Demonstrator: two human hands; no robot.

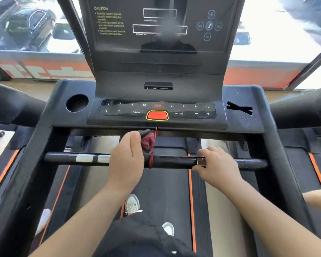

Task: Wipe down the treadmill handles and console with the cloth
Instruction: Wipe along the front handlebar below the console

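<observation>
While my left hand [127,162] clutches the cloth [148,141] on the handlebar [167,161], my half-curled, empty right hand [216,165] rests there; I could snag the red safety cord [154,143].

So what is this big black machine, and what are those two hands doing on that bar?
It is a treadmill, a machine for walking or running indoors. The camera sits on the person's head, looking down, so you see their own arms. The left hand holds a dark red cloth against the crossbar handle, beside a thin red cord looped around the bar. The right hand rests on the bar's silver sensor. Above is the console with number buttons and a big red stop button. Below, the person's shoes stand on the belt.
</observation>
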